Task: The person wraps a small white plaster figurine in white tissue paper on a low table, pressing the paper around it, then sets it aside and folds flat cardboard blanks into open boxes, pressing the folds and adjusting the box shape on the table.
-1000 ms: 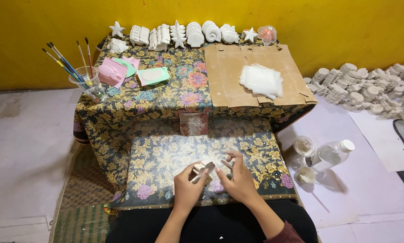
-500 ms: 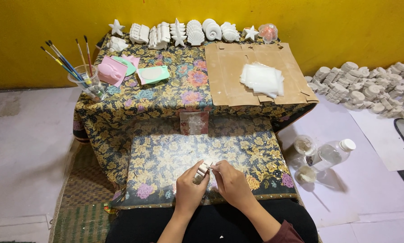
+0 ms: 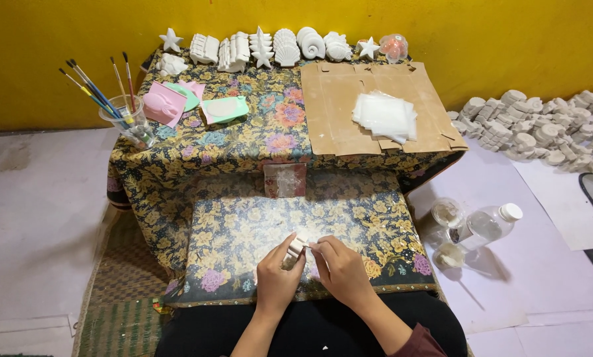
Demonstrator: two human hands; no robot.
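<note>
Pinching a small white piece [image 3: 298, 244], left hand [image 3: 276, 281] meets right hand [image 3: 341, 271].

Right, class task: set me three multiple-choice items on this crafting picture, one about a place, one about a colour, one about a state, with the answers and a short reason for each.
1. Where does the cup of paintbrushes stand?
A. at the far left of the patterned cloth
B. on the cardboard sheet
C. on the floor by the bottle

2. What colour is the wall behind the row of white plaster figures?
A. blue
B. yellow
C. grey

3. What are the left hand and right hand doing?
A. resting flat, holding nothing
B. each lifting a paintbrush
C. meeting on a small white piece

Answers:
1 A, the cup sits beside the pink mould near the cloth's left edge.
2 B, the wall is plain yellow across the top.
3 C, both hands' fingertips close around the white piece over the near cloth.
</note>
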